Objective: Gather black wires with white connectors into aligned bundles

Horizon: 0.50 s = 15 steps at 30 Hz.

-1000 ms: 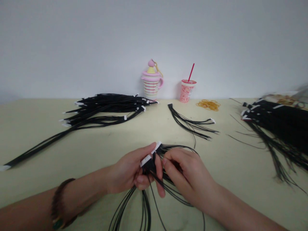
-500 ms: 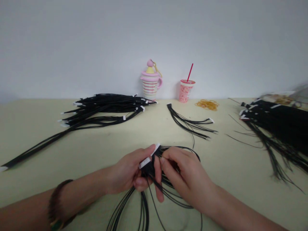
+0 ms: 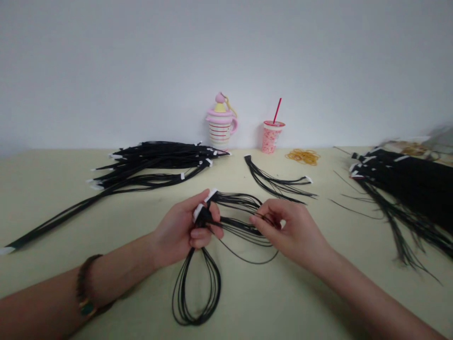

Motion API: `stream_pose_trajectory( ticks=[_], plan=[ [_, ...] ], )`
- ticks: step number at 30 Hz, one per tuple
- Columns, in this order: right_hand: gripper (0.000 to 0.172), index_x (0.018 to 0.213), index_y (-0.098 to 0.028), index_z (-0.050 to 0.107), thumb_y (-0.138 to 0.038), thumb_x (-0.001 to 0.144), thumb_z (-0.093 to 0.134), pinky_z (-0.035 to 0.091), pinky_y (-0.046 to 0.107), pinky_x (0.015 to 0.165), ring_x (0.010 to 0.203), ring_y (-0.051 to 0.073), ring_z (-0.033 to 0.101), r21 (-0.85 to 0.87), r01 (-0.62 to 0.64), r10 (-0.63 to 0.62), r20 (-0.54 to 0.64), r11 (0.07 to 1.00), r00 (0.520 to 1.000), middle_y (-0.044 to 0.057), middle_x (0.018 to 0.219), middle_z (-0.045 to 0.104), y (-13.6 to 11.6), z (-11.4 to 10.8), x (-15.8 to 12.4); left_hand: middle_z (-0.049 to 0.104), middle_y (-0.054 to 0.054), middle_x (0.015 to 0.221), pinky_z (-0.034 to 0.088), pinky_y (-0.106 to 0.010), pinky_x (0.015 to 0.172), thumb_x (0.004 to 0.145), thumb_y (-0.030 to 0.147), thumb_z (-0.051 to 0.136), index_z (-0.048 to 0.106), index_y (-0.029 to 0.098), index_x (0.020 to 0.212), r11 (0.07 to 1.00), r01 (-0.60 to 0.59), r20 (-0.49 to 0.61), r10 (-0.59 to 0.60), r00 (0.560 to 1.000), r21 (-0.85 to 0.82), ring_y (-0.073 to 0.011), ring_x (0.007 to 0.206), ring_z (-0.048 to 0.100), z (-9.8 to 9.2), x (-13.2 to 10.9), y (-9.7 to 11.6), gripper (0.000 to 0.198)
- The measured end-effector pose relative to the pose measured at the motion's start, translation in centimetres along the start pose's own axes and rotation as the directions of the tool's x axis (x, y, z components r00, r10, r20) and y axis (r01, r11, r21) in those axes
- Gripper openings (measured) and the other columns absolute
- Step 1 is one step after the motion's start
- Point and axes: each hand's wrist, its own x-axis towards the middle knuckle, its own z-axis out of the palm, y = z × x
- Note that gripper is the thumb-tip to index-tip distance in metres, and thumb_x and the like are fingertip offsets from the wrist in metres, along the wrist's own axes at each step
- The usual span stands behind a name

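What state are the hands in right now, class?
Left hand: closed, holding a black wire bundle by its white connectors.
Right hand: pinching the same wires.

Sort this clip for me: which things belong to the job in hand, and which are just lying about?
Job: left hand, right hand, held wire bundle, left wire pile, middle wire bundle, right wire pile.
Lying about: striped mug, straw cup, rubber bands.

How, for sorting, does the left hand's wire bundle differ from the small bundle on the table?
The held bundle is gathered tight in the left hand; the table bundle lies loose. The held bundle droops into a loop; the table bundle fans out. Both are thin black wires.
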Motion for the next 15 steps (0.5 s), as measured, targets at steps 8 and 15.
stream_pose_trajectory(
  ticks=[8, 15],
  plan=[
    [0.07, 0.118, -0.017, 0.049, -0.042, 0.057, 0.073, 0.042, 0.036, 0.086, 0.103, 0.024, 0.051, 0.177, 0.028, -0.078, 0.28, 0.984, 0.957, 0.01, 0.117, 0.054, 0.4, -0.7, -0.6, 0.065, -0.014, 0.056, 0.007, -0.019, 0.033, 0.08, 0.062, 0.03, 0.065, 0.011, 0.073, 0.885, 0.315, 0.214, -0.4, 0.891, 0.344, -0.0033, 0.029, 0.03, 1.1, -0.8, -0.8, 0.062],
    [0.015, 0.09, -0.015, 0.058, -0.019, 0.076, 0.059, 0.039, 0.021, 0.06, 0.068, 0.01, 0.052, 0.502, -0.096, -0.165, 0.451, 0.86, 0.877, -0.001, 0.075, 0.057, -0.7, 0.1, -0.4, 0.06, -0.003, 0.059, 0.019, -0.016, 0.036, 0.076, 0.048, 0.052, 0.062, 0.015, 0.085, 0.897, 0.212, 0.055, -0.252, 0.966, 0.389, -0.0049, 0.038, 0.035, 1.6, -1.4, -1.0, 0.036]
  ],
)
